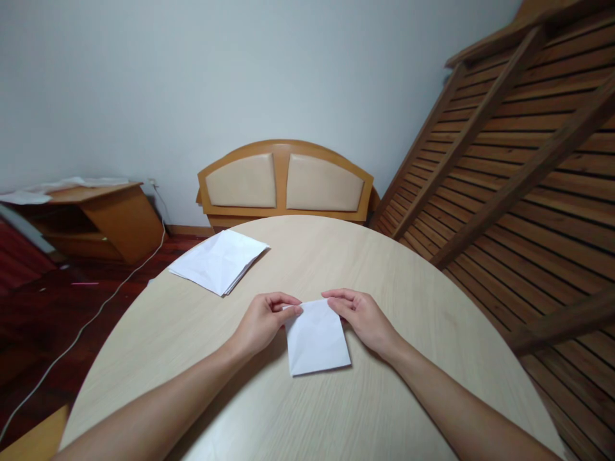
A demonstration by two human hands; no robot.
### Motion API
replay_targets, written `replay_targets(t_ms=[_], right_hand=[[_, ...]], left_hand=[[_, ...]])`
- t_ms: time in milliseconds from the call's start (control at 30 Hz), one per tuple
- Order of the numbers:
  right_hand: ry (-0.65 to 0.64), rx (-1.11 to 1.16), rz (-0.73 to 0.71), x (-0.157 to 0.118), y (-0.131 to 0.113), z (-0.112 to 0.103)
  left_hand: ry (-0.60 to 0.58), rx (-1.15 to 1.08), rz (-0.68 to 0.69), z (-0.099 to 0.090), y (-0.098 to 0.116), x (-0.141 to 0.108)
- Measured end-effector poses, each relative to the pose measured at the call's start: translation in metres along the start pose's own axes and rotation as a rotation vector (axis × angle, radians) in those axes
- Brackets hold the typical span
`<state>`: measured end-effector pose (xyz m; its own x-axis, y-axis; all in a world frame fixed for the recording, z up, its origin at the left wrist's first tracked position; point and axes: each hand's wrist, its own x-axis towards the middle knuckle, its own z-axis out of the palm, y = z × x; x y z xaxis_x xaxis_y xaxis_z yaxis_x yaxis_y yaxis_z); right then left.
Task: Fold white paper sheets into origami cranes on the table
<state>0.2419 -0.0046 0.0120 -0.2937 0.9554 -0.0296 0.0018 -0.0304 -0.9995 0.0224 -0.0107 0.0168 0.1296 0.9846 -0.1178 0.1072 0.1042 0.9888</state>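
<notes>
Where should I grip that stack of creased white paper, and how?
Probably pinch the stack of creased white paper by its near right edge, coming from the right, thumb on top: layers show there, and the shadow beneath suggests it sits slightly raised off the round table.

Room: part of a home, a bedroom or spare room by its furniture
Headboard [281, 179]: arched wood with two cream padded panels, beyond both hands, low before a plain pale wall [269, 70]
Slatted wooden frame [509, 186]: resembling a bed base, tilted up, to the right of the right hand [360, 315]
Cabinet [122, 221]: low, wooden, open-fronted, far out to the left of the left hand [269, 320]
Floor [57, 307]: dark reddish, left of the left hand, a white cord [103, 310] across it
Table [403, 282]: round, pale wood-grain top, beneath both hands
</notes>
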Motion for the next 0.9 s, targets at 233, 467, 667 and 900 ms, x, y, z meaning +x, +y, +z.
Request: replay_targets(t_ms=[233,467,667,900], right_hand=[[-0.118,0.040,0.043,-0.007,-0.005,0.005],[0.045,-0.033,-0.018,-0.002,-0.005,-0.003],[0.002,-0.248,-0.137,-0.004,-0.004,-0.004],[0.133,-0.232,-0.251,-0.005,-0.003,-0.002]], left_hand=[[0.059,-0.064,0.028,-0.002,0.004,0.000],[-0.068,-0.089,0.025,-0.003,-0.001,0.001],[-0.178,-0.006,0.097,0.003,-0.011,-0.001],[-0.022,-0.053,0.120,0.001,-0.006,0.002]])
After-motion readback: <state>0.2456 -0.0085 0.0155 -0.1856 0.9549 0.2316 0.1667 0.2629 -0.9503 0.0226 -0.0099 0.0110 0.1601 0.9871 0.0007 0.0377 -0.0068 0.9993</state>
